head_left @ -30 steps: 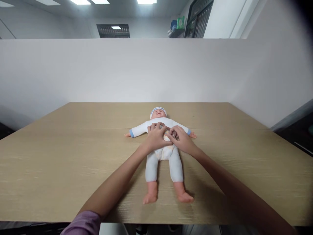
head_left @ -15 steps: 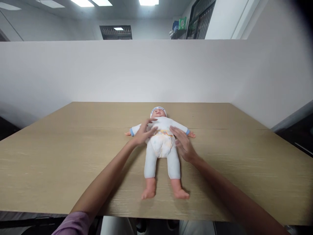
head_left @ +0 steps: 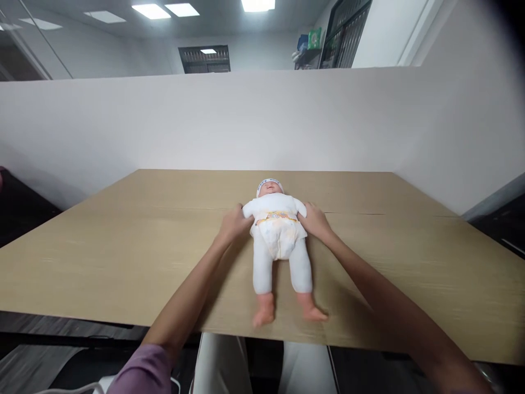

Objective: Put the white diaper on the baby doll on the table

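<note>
- Presently, the doll (head_left: 271, 203) lies on its back on the desk (head_left: 123, 246), near the middle of the frame, with its head toward the top and its feet (head_left: 264, 307) toward the bottom.
- The left hand (head_left: 235, 222), left of the middle, appears closed around one arm of the doll; the right hand (head_left: 315, 220), on the other side, appears closed around the other arm.
- The step in hand, as I judge it, is holding the doll by both arms; the diaper (head_left: 281, 242) is already around its hips, the patterned waistband (head_left: 277, 216) across the belly.
- From such a hold, the next move would call for both hands working evenly, so the body does not twist.
- The ends of the doll's arms are hidden by the hands; how firm the grip is, I cannot tell.
- The back of the diaper is hidden below the doll.
- The lettering on the white cap (head_left: 270, 181) is blurred, and the purple sleeve (head_left: 143, 371) is cut off at the lower left.
</note>
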Tool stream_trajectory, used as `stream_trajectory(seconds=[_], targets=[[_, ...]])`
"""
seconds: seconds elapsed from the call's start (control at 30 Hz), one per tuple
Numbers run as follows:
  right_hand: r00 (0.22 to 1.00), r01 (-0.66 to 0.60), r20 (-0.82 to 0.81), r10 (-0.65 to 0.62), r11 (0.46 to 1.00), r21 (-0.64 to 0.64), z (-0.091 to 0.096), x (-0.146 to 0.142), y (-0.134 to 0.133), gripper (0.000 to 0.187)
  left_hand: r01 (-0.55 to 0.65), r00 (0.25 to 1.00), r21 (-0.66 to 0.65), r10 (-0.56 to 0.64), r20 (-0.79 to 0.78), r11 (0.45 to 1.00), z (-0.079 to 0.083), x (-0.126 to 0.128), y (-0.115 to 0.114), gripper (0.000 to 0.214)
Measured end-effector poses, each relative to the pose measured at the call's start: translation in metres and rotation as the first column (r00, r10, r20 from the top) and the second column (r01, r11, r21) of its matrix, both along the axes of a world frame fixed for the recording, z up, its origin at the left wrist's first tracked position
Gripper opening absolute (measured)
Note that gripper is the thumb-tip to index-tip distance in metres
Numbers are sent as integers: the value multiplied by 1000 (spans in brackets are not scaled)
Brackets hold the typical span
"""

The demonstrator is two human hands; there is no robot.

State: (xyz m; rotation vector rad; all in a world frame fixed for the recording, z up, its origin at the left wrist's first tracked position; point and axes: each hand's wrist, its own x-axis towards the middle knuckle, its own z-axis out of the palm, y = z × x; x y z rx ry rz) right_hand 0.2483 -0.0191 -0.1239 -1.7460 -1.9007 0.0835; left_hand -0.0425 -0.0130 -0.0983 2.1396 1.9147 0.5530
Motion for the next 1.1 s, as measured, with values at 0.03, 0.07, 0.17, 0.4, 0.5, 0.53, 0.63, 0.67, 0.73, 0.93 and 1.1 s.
stream_trajectory(seconds=[0.03, 0.07, 0.17, 0.4, 0.5, 0.53, 0.63, 0.67, 0.73, 0.93, 1.1], targets=[[1000, -11, -14, 11, 1000, 1, 6, 0, -12, 29, -17, 1000, 2, 17, 20, 1000, 6, -2, -20, 41], [998, -43, -37, 44, 999, 7, 13, 2, -27, 30, -34, 998, 6, 34, 45, 999, 12, -4, -43, 43], [957, -240, -151, 246, 969, 59, 33, 10, -82, 36, -105, 979, 20, 100, 180, 994, 17, -9, -134, 43], [837, -525, -178, 517, 851, 6, 53, 13, -224, 41, 120, 877, -120, -48, 479, 986, -60, -12, -360, 52], [813, -581, -136, 566, 803, -131, 42, -4, -282, 46, 179, 924, -186, -101, 368, 966, -101, -31, -425, 63], [820, -572, -118, 560, 801, -174, 35, -12, -300, 47, 162, 947, -237, -83, 310, 958, -112, -39, -440, 67], [846, -532, -109, 521, 816, -225, 5, -40, -339, 51, 109, 987, -394, -52, 155, 913, -133, -62, -466, 73], [852, -523, -123, 508, 819, -237, -7, -49, -347, 55, 114, 991, -440, -70, 114, 891, -136, -67, -470, 73], [869, -494, -140, 474, 826, -271, -34, -64, -354, 60, 137, 990, -517, -137, 38, 845, -136, -74, -474, 72], [872, -489, -199, 448, 818, -302, -85, -66, -352, 48, 137, 940, -580, -290, -179, 803, -90, -70, -475, 55], [804, -557, -429, 411, 773, -304, -78, -44, -377, 33, 262, 892, -385, -374, -253, 885, -52, -56, -460, 48]])
